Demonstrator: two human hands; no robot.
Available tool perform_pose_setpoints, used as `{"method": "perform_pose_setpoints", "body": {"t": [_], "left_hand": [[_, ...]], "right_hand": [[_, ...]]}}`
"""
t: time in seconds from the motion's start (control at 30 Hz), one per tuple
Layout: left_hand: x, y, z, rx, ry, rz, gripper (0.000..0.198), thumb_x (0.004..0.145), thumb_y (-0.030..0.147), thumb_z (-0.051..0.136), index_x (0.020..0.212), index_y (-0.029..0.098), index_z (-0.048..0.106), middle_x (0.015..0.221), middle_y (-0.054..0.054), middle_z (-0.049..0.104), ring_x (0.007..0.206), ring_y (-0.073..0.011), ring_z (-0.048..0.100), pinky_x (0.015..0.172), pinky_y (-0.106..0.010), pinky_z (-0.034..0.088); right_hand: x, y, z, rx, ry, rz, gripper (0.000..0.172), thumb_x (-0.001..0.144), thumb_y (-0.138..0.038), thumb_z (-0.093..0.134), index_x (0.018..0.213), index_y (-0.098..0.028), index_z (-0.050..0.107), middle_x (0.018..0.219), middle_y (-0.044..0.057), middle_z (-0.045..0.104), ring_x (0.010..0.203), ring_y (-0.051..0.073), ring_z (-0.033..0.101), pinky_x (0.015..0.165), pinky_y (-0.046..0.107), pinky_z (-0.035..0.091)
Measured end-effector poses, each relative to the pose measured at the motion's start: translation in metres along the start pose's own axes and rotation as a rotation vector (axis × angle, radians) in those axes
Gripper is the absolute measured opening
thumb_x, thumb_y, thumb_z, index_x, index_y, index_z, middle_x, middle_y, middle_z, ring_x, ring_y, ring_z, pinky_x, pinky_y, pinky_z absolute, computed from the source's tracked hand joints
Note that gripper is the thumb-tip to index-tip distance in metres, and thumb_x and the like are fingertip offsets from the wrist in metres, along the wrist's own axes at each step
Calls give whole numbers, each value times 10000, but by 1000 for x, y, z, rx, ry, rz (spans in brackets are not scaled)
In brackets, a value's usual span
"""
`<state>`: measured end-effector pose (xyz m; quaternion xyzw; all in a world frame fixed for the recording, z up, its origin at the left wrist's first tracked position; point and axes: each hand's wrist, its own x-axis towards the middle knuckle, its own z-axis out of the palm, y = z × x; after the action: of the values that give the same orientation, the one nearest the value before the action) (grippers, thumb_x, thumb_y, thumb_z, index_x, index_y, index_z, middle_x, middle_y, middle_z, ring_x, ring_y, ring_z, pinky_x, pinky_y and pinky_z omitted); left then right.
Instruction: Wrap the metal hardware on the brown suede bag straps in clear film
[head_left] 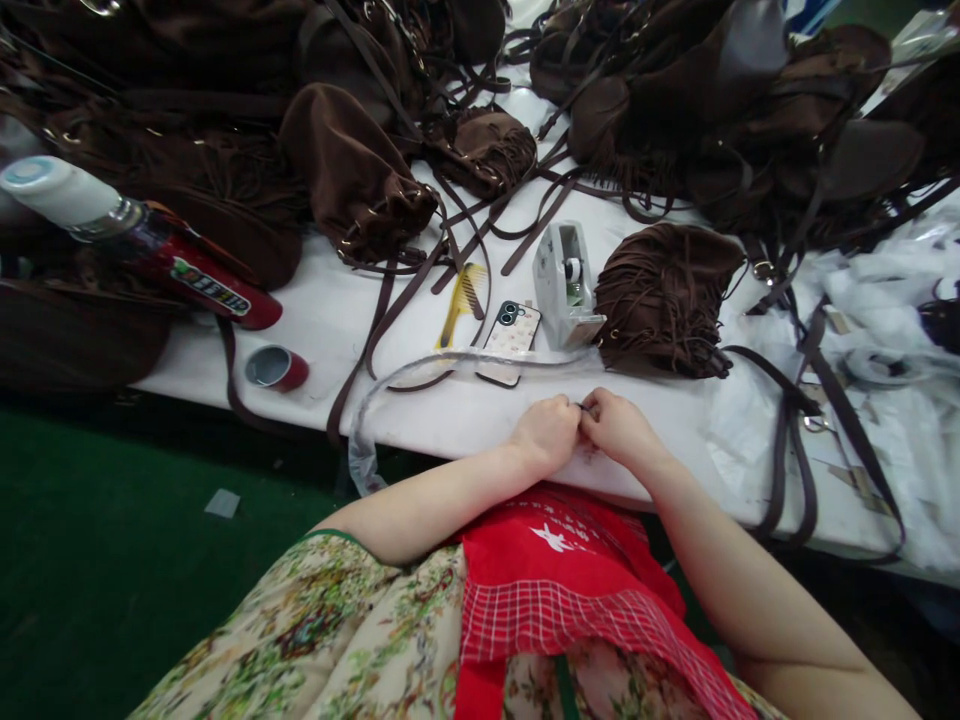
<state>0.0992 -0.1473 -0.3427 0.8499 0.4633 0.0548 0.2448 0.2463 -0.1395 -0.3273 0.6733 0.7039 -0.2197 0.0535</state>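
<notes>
My left hand point(549, 432) and my right hand point(619, 426) meet at the table's front edge, fingers curled in and closed. Between the fingertips shows a bit of a small dark thing, too little of it to name. Just beyond them a clear plastic strip point(420, 368) curves over the table and hangs off its front. A phone in a patterned case point(511, 338) lies behind that strip, beside a grey tape dispenser point(559, 285). To the right of the dispenser rests a brown fringed bag point(664, 300).
A yellow comb point(459, 305) lies left of the phone among brown straps point(386, 320). A red cup point(277, 368) lies tipped over near a red flask point(187, 262). Brown bags point(352, 170) pile up at the back; plastic wrapping point(885, 330) covers the right side of the white table point(465, 410).
</notes>
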Motion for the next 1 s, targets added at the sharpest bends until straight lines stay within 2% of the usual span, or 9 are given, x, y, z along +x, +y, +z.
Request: {"method": "perform_pose_setpoints", "body": {"t": [0.1,0.23,0.37,0.57,0.67,0.73,0.83,0.93,1.0], "left_hand": [[-10,-4,0,-29,16,40,219,910,250,455,1027,150,610,950,-74,598,869,-202,619,781,-309,517],[-23,-19,-7,12,21,117,261,934,320,445,1141,210,561,992,-52,587,877,-190,610,761,-303,513],[-21,-26,-9,53,-22,184,216,937,268,436,1004,170,616,947,-61,625,903,-191,612,812,-312,497],[-12,-8,3,-11,34,13,217,923,219,429,902,130,626,861,-82,646,819,-203,628,769,-325,512],[-18,-4,2,-40,29,9,189,921,251,454,949,147,611,894,-72,627,854,-199,618,786,-318,511],[-25,-7,-4,-27,-3,44,197,918,290,476,1033,176,589,943,-65,607,877,-196,610,786,-313,511],[-37,-14,-12,43,-45,87,255,913,308,490,1152,234,540,981,-51,581,863,-191,606,760,-312,513],[-44,-18,-12,95,-44,138,243,914,298,494,1148,250,541,967,-39,581,867,-187,601,755,-304,508],[-44,-17,-8,103,-22,161,196,933,274,463,1093,221,562,953,-43,592,883,-181,596,756,-292,503]], "right_hand": [[-2,-3,0,-69,0,-37,156,815,-259,502,904,-182,604,757,66,691,650,189,601,540,264,305],[6,0,-17,-182,-117,-322,151,826,-227,490,890,-220,627,780,41,700,691,184,600,575,262,295],[16,3,-25,-75,-217,-510,174,831,-204,491,874,-232,657,847,23,713,762,172,611,638,248,345],[5,-2,-3,12,5,-74,222,800,-333,554,933,-167,617,718,60,683,647,186,599,558,263,330],[-3,-6,4,-13,43,-25,176,802,-268,518,933,-181,599,759,63,688,657,185,598,543,264,306],[-5,-7,1,-60,36,-93,170,814,-249,501,945,-203,598,770,50,691,667,183,599,552,263,300],[-3,-5,-13,-144,-59,-327,161,817,-208,493,905,-231,626,803,35,698,710,175,604,594,257,316],[2,-3,-23,-168,-169,-543,175,803,-180,508,859,-235,664,854,38,708,771,177,611,646,253,348],[6,0,-24,-129,-196,-593,208,793,-168,511,875,-243,687,873,32,714,798,180,617,678,252,371]]}}
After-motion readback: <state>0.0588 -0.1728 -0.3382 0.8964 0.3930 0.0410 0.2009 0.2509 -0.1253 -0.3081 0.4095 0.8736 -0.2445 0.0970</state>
